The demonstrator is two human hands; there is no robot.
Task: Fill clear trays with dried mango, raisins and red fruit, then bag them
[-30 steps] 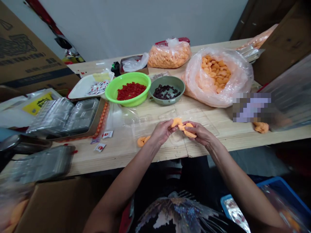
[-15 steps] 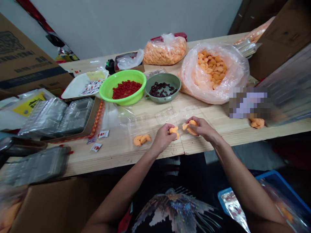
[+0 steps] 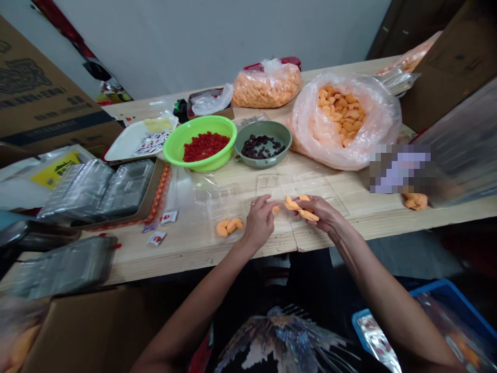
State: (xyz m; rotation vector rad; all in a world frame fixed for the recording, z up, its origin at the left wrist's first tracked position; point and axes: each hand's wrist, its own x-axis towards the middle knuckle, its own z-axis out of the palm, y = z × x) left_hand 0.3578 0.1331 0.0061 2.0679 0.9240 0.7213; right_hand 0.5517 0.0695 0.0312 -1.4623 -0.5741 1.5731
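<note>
Table edge (image 3: 407, 228) lies near the right hand (image 3: 323, 211), gripping orange pieces (image 3: 308, 215), and left hand (image 3: 261, 220), grip unclear.

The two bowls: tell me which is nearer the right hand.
The grey-green bowl, holding dark pieces; the bright green bowl of red pieces sits farther from the right hand.

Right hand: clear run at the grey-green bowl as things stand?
Probably yes: only low clear plastic lies between the right hand and the open grey-green bowl, though that hand holds orange pieces.
</note>
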